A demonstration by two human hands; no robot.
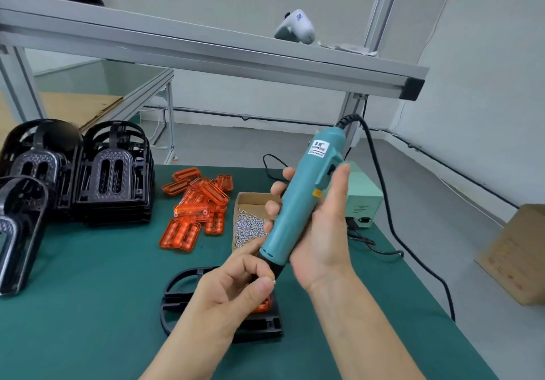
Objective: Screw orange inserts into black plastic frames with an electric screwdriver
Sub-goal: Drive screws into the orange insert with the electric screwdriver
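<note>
My right hand [315,232] grips a teal electric screwdriver [300,196], held tilted above the table with its black tip pointing down-left. At that tip my left hand [236,288] pinches a small screw [273,281] between thumb and forefinger. Beneath my hands a black plastic frame [177,291] lies flat on the green mat, and an orange insert [264,306] set in it shows partly under my left thumb. A loose pile of orange inserts [196,208] lies further back. An open cardboard box of screws [250,226] sits just behind my hands.
Stacks of black frames [115,179] stand at the left, another black frame [20,232] nearer me. A pale green power unit [364,202] sits at the right, with the screwdriver's black cable [392,226] trailing off the table edge. An aluminium shelf beam [206,52] runs overhead.
</note>
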